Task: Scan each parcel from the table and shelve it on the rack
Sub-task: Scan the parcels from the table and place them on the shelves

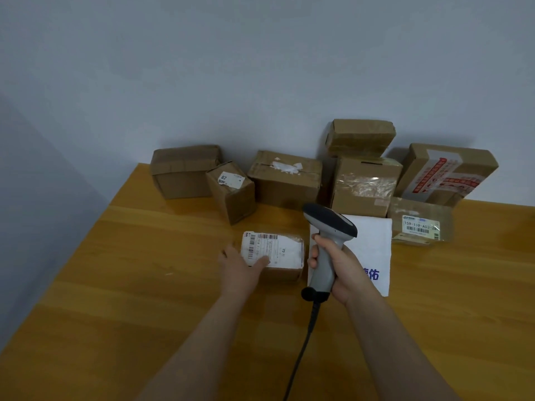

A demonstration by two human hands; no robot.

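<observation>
My left hand (241, 266) holds the parcel (278, 254), a small brown box lying flat on the counter (115, 285) right in front of me. My thumb lies across the near corner of its white label (270, 250), and my fingers (228, 252) run along its left side. The label faces up, with barcodes along its far and left edges.

My right hand (337, 267) is wrapped tight around the grey handle of the scanner (328, 241), held upright just to the right of the parcel and not touching it. Its dark head (330, 218) tips forward and leftward (I can't see the scan window from here). Its black cable (304, 348) drops from the butt of the handle towards me.

Behind my right hand lies a white mailer (370, 247) with blue print, flat on the counter. Along the back, against the wall (260, 68), stand more boxes (285, 180). One (360, 137) is stacked on a taller one (363, 188), one (231, 192) sits tilted with a torn label, one (447, 172) carries red-printed tape, and a low one (419, 221) at the right shows a label.
</observation>
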